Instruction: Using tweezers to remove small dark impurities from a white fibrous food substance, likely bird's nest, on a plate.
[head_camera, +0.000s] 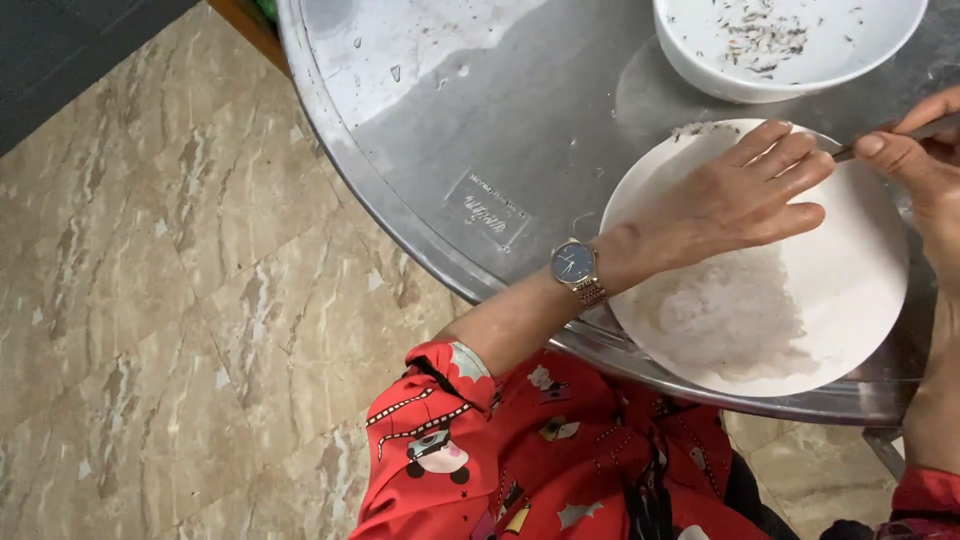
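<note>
Grip, right hand: the right hand (925, 165) pinches a thin dark metal utensil handle (885, 138) between thumb and fingers; the working end is hidden behind the left fingers.
Grip, left hand: the left hand (735, 205) holds nothing; it lies flat, palm down, fingers straight and together, across the plate.
Table: a round shiny metal table (480, 130) carries both dishes; water drops and a small label show on its bare surface.
Floor: beige marbled stone tiles (170, 300) lie to the left of and below the table.
Clothing: a red patterned sleeve (450, 430) covers the left upper arm.
Plate: a wide white round plate (860, 270) sits at the table's near edge; the left fingertips reach its far rim.
Rice: a spread of white raw rice grains (725, 315) covers the near-left part of the plate, just beside the left palm.
Bowl: a white round bowl (700, 60) stands beyond the plate, holding scattered dark husk bits (765, 35).
Watch: a dark-faced wristwatch with metal band (576, 265) sits on the left wrist.
</note>
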